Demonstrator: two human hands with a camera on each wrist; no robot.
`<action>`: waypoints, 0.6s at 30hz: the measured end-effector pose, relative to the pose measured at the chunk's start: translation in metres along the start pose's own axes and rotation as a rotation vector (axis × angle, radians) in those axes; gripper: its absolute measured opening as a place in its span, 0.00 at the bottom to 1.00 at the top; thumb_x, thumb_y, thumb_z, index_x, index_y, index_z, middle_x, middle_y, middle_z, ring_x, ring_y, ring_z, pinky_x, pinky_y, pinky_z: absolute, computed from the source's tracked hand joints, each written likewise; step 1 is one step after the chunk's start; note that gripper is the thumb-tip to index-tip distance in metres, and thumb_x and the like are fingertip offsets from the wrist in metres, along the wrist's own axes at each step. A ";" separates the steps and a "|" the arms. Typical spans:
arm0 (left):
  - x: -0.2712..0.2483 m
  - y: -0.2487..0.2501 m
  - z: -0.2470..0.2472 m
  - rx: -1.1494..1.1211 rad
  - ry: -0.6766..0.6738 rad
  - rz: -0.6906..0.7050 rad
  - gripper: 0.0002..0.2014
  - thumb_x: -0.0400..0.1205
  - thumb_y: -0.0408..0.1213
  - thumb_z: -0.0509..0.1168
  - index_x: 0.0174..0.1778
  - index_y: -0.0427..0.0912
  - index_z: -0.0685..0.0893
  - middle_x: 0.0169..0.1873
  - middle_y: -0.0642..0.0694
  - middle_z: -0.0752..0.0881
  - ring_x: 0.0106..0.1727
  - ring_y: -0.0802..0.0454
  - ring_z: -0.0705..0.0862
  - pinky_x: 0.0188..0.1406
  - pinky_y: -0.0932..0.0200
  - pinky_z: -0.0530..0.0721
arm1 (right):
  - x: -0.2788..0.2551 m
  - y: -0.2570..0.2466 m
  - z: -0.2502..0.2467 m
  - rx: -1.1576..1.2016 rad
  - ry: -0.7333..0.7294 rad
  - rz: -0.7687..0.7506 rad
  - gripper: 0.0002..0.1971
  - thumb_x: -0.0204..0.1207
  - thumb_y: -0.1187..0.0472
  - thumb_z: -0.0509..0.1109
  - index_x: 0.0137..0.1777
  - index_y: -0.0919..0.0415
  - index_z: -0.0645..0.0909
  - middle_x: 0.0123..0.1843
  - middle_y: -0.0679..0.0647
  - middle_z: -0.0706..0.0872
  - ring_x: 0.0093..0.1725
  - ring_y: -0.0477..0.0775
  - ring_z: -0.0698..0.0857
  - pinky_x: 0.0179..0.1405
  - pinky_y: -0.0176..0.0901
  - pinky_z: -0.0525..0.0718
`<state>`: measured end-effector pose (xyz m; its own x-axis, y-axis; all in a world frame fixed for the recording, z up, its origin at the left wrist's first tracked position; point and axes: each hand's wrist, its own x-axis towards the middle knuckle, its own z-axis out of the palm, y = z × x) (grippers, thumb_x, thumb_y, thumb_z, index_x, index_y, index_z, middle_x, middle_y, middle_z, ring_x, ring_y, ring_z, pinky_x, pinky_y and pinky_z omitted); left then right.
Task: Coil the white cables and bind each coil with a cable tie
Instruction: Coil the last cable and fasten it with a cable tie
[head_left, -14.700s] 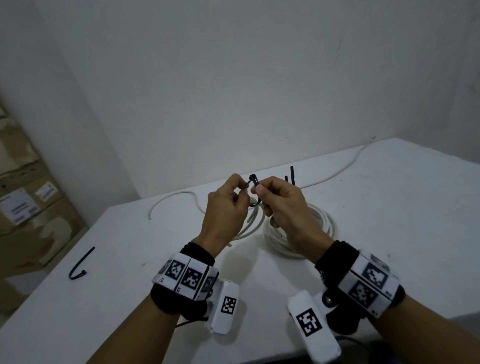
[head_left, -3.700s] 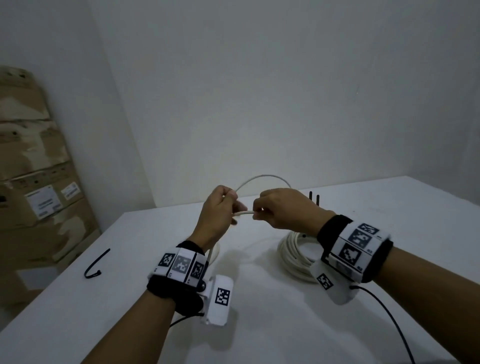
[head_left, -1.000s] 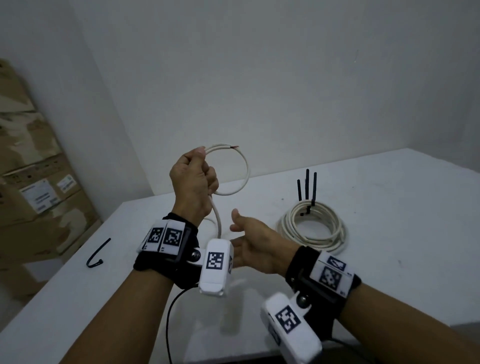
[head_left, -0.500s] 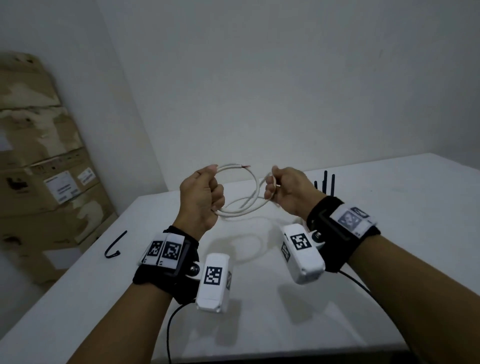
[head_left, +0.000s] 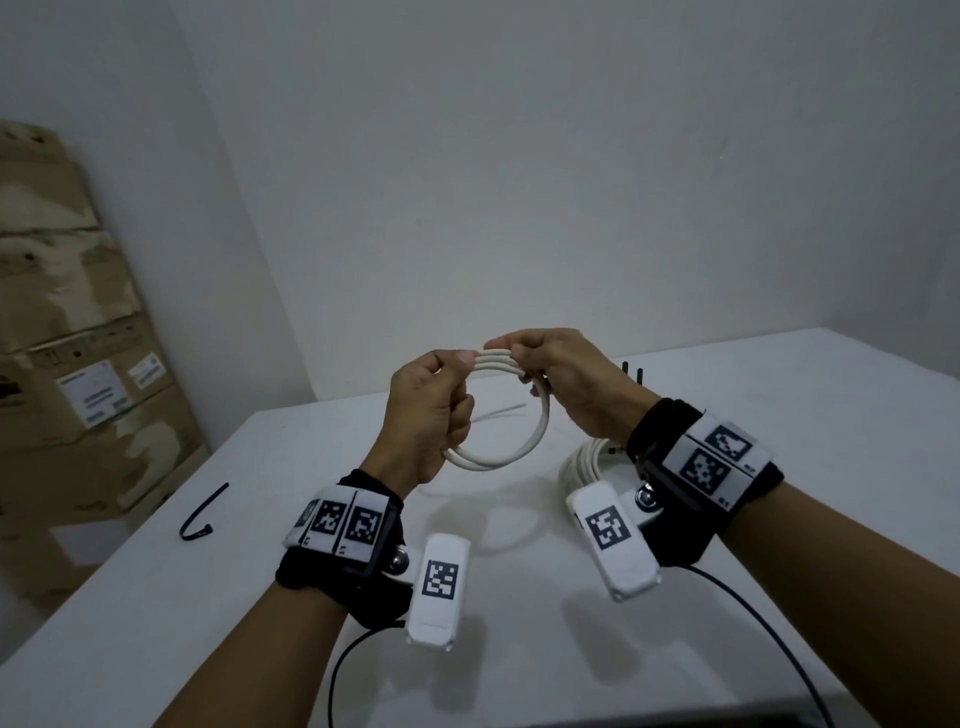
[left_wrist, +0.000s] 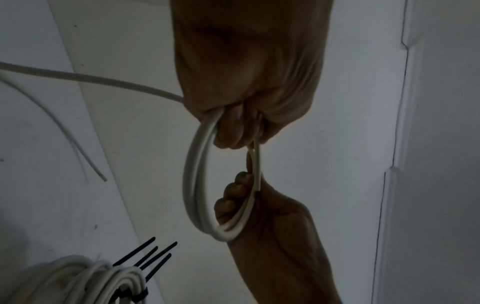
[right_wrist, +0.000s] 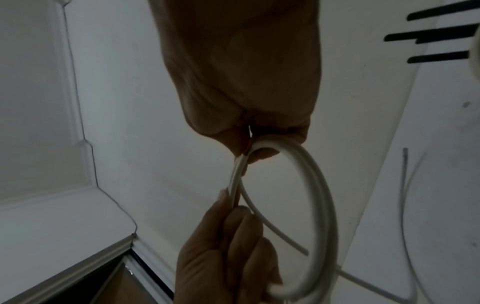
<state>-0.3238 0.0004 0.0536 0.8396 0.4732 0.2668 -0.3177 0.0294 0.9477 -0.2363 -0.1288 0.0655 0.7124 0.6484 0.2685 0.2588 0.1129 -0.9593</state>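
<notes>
I hold a small coil of white cable (head_left: 522, 447) upright above the table. My left hand (head_left: 449, 376) grips its left side and top, thumb pressed on the strands. My right hand (head_left: 522, 358) pinches the top strands just beside it. In the left wrist view the coil (left_wrist: 197, 185) hangs from my left hand (left_wrist: 233, 131), and a free tail (left_wrist: 103, 80) runs off to the table. A bound coil (head_left: 584, 460) lies behind my right wrist, its black tie ends (head_left: 631, 371) pointing up. A loose black cable tie (head_left: 200, 514) lies at the table's left.
The white table (head_left: 779, 415) stands in a corner of white walls. Stacked cardboard boxes (head_left: 78, 364) rise beyond its left edge. The cable's loose end (head_left: 498, 413) trails on the table behind the coil. Black wrist-camera leads (head_left: 753, 623) hang near the front edge.
My right hand has moved in beside the left one at the top of the coil. The cable now forms several close loops instead of a wide open one.
</notes>
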 end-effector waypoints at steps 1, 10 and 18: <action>0.000 -0.001 0.002 0.032 0.003 0.033 0.09 0.86 0.30 0.60 0.39 0.38 0.79 0.16 0.53 0.63 0.14 0.59 0.57 0.17 0.72 0.55 | -0.001 0.000 0.001 0.041 0.008 0.018 0.13 0.83 0.67 0.57 0.54 0.61 0.85 0.43 0.53 0.82 0.37 0.47 0.75 0.35 0.37 0.74; -0.004 -0.009 0.013 0.276 0.058 0.239 0.06 0.87 0.38 0.60 0.59 0.45 0.74 0.16 0.55 0.72 0.17 0.57 0.65 0.15 0.65 0.65 | -0.005 -0.001 -0.006 0.087 0.002 -0.109 0.07 0.80 0.69 0.65 0.53 0.68 0.84 0.36 0.55 0.80 0.26 0.46 0.75 0.19 0.31 0.69; 0.000 -0.004 0.016 0.798 0.105 0.421 0.11 0.86 0.43 0.61 0.50 0.45 0.87 0.22 0.50 0.76 0.28 0.44 0.79 0.26 0.56 0.81 | 0.000 0.004 -0.014 0.068 0.057 -0.152 0.08 0.80 0.71 0.64 0.49 0.66 0.85 0.25 0.49 0.74 0.27 0.47 0.65 0.20 0.34 0.62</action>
<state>-0.3157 -0.0136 0.0528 0.6661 0.3863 0.6380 -0.1566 -0.7639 0.6261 -0.2261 -0.1388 0.0631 0.7045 0.5767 0.4137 0.3229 0.2587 -0.9104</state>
